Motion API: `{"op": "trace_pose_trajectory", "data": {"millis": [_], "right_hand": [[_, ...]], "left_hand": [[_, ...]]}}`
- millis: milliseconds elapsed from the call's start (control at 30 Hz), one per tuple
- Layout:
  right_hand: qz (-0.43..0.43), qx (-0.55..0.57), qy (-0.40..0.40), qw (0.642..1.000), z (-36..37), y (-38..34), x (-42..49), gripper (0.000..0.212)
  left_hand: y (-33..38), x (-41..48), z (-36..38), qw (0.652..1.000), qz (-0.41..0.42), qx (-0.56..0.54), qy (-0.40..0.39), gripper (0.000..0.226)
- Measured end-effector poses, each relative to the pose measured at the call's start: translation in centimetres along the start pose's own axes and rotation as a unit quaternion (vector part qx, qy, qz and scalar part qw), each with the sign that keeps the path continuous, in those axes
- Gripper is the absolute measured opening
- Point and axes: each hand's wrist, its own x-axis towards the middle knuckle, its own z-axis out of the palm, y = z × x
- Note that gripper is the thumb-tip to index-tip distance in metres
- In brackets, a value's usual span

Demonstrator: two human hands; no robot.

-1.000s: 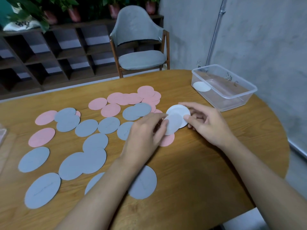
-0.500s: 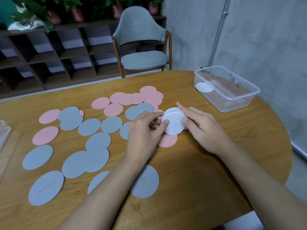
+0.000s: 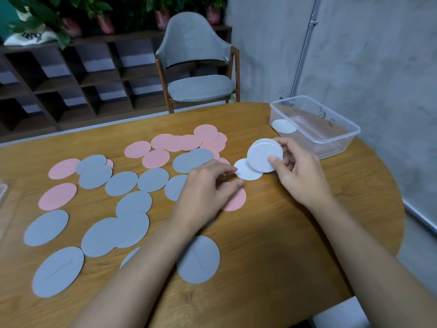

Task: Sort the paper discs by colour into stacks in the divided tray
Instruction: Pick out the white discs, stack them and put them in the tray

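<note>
My right hand (image 3: 298,171) grips a small stack of white paper discs (image 3: 263,155), tilted up off the table. One more white disc (image 3: 244,172) lies flat just below it, at the fingertips of my left hand (image 3: 208,188), whose fingers are loosely curled and hold nothing. That left hand partly covers a pink disc (image 3: 235,201). Several grey discs (image 3: 132,223) and pink discs (image 3: 175,142) lie spread over the wooden table (image 3: 283,245). The clear plastic tray (image 3: 331,136) stands at the far right with one white disc (image 3: 283,126) inside.
A grey chair (image 3: 196,67) stands behind the table, in front of dark wooden shelving (image 3: 71,79). A concrete wall (image 3: 378,55) runs close along the right. The table's rounded edge drops off at the right and near side.
My right hand has lifted the white stack up and to the right. One white disc stayed on the table, and my left hand has let go of the stack.
</note>
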Motion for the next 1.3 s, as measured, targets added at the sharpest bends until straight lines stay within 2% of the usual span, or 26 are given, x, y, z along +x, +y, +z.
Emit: {"op": "trace_pose_trajectory", "data": {"millis": [100,233,367,467,533,600,700,800,900,1000,1133,1300], "right_hand": [[0.023,-0.014,0.028,0.999,-0.1,0.8,0.3,0.031],[0.038,-0.011,0.048,0.998,-0.3,1.1,0.5,0.029],[0.047,-0.014,0.044,0.998,-0.1,1.1,0.6,0.031],[0.047,-0.017,0.033,0.998,-0.1,1.1,0.6,0.032],[0.044,-0.013,0.032,0.998,-0.1,1.0,0.5,0.032],[0.041,-0.007,0.035,0.999,0.0,1.1,0.5,0.033],[0.027,-0.004,0.027,0.999,0.1,0.8,0.5,0.034],[0.001,0.012,-0.002,1.0,0.2,0.4,0.2,0.037],[-0.019,0.019,-0.025,0.999,0.5,0.2,-0.1,0.042],[-0.039,0.019,-0.052,0.998,0.9,-0.1,-0.2,0.045],[-0.052,0.039,-0.095,0.993,1.7,-0.7,-0.5,0.046],[-0.04,0.028,-0.137,0.989,1.8,-1.1,-0.8,0.048]], "left_hand": [[0.1,1.0,0.5,0.996,0.013,0.047,-0.071,0.041],[1.2,2.7,1.3,0.985,0.01,0.118,-0.128,0.058],[1.4,4.2,1.5,0.972,0.024,0.171,-0.157,0.053],[0.9,4.4,1.6,0.957,0.059,0.237,-0.158,0.048],[0.8,4.0,1.5,0.942,0.118,0.276,-0.149,0.049],[0.5,3.4,1.4,0.937,0.187,0.275,-0.105,0.053],[0.4,2.2,1.1,0.945,0.223,0.238,-0.019,0.045],[0.7,1.4,0.5,0.965,0.188,0.183,0.009,0.023],[1.2,1.1,0.0,0.993,0.096,0.058,0.033,0.01],[1.7,1.1,-0.3,0.996,0.003,-0.042,0.074,0.012],[1.5,1.1,0.0,0.988,-0.064,-0.095,0.1,0.019],[1.2,1.0,0.8,0.988,-0.083,-0.098,0.084,0.035]]}}
